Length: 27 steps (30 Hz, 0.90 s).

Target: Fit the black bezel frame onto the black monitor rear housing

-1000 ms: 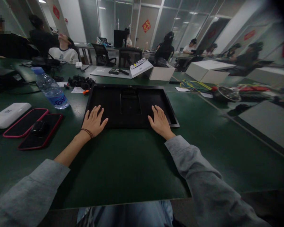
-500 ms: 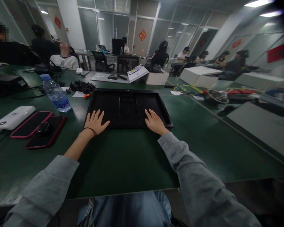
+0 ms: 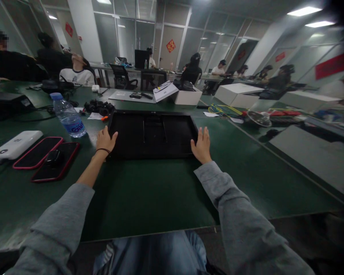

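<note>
A shallow black rectangular tray-like panel (image 3: pixel 126 135) lies on the green table in front of me, with a raised rim and a rectangular frame shape in its middle. My left hand (image 3: pixel 105 140) rests at its left edge, thumb over the rim and slightly bent fingers along the outside. At the right edge is my right hand (image 3: pixel 202 147), its fingers stretched forward and the thumb apart toward the inside. Both hands look open against the panel's sides; whether they press on it I cannot tell.
Left of the panel stand a water bottle (image 3: pixel 70 118), a white power bank (image 3: pixel 15 145) and two red-edged phones (image 3: pixel 40 152), one bearing a small black object. Behind are black cables (image 3: pixel 99 107) and a white box (image 3: pixel 187 97). Coloured cables (image 3: pixel 223 110) lie at right.
Both hands have moved outward, from lying over the panel's near corners to its left and right edges. The panel stays in about the same place.
</note>
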Tool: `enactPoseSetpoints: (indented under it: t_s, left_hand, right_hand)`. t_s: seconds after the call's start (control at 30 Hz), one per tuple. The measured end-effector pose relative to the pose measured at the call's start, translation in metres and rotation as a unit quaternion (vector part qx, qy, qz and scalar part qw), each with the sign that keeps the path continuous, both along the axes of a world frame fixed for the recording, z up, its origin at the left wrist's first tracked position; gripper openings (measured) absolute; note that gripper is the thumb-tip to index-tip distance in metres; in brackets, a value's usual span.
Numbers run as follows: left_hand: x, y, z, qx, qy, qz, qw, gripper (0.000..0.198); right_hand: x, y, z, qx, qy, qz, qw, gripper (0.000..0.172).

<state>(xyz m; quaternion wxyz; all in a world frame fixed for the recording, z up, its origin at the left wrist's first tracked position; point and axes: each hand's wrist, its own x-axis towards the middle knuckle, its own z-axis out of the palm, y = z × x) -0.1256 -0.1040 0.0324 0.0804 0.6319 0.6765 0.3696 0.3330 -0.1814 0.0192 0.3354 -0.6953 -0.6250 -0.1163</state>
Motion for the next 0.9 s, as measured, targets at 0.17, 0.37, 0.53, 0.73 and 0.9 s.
enactPoseSetpoints:
  t_s: [0.17, 0.37, 0.53, 0.73, 0.9]
  left_hand:
    - [-0.026, 0.020, -0.019, -0.087, -0.181, -0.064, 0.978, 0.056]
    - [-0.034, 0.018, -0.028, -0.044, -0.181, -0.110, 0.976, 0.057]
    - [-0.033, 0.021, -0.030, -0.035, -0.176, -0.121, 0.976, 0.058]
    - [-0.036, 0.026, -0.032, -0.051, -0.164, -0.127, 0.977, 0.062]
    - [-0.036, 0.025, -0.034, -0.033, -0.162, -0.130, 0.978, 0.057]
  right_hand:
    - [0.041, 0.010, -0.011, -0.097, -0.001, 0.037, 0.995, 0.074]
    - [0.076, 0.050, 0.029, -0.270, -0.061, 0.047, 0.960, 0.057]
    - [0.048, 0.112, 0.075, -0.235, -0.083, 0.044, 0.967, 0.079]
    - [-0.032, 0.155, 0.082, -0.156, -0.083, 0.085, 0.981, 0.089]
    - [-0.068, 0.177, 0.082, -0.247, -0.021, 0.078, 0.966, 0.082]
